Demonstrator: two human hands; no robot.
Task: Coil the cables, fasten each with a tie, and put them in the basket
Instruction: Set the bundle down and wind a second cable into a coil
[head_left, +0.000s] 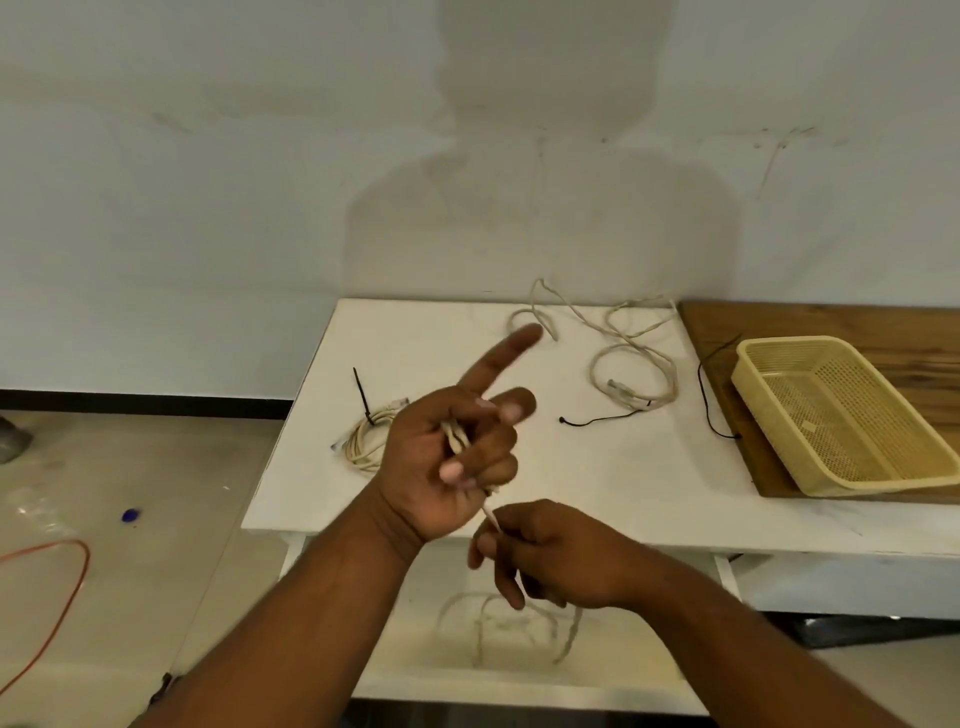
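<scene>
My left hand (441, 457) is raised over the white table's front edge, its lower fingers curled around a beige cable (457, 439) and its index finger pointing up. Just below it my right hand (540, 561) pinches the same cable, whose slack hangs in blurred loops (519, 629) under the table edge. A coiled beige cable (363, 439) bound with a black tie (362, 395) lies at the left of the table. Another beige cable (623, 358) sprawls loose at the back. A loose black tie (597, 417) lies beside it. The yellow basket (779, 348) holds nothing.
The white table (623, 478) stands against a pale wall. The basket rests on a wooden board (831, 322) at the right, with another black tie (711, 395) at its left edge. An orange cord (62, 582) and a blue cap (130, 515) lie on the floor at left.
</scene>
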